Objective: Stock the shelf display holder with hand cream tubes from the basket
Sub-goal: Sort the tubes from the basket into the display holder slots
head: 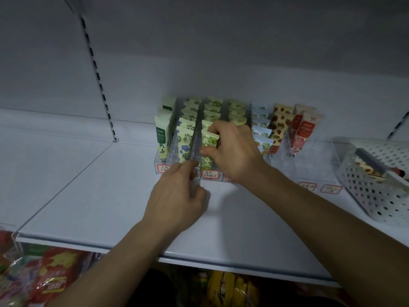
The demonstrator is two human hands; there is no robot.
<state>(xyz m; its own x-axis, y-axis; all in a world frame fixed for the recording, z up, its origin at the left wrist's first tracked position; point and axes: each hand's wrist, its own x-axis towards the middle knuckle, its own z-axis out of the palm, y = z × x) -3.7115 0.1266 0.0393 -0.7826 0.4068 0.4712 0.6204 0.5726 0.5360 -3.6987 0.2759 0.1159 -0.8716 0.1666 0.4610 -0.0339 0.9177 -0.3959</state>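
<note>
Right hand (234,149) pinches a green-print hand cream tube (208,151) at the front of a middle lane of the clear display holder (309,165); tube stands upright, long axis vertical, tucked under the fingers. Left hand (179,196) sits just below and left of it, fingers curled against the holder's front lip by the lane divider, likely steadying it. Right hand is nearer the tube, so seating it is its job. Basket (371,191) is well off to the right of the right hand on the same white shelf (110,196), one tube or so visible inside. Dim aisle, packaged goods on the shelf below.
</note>
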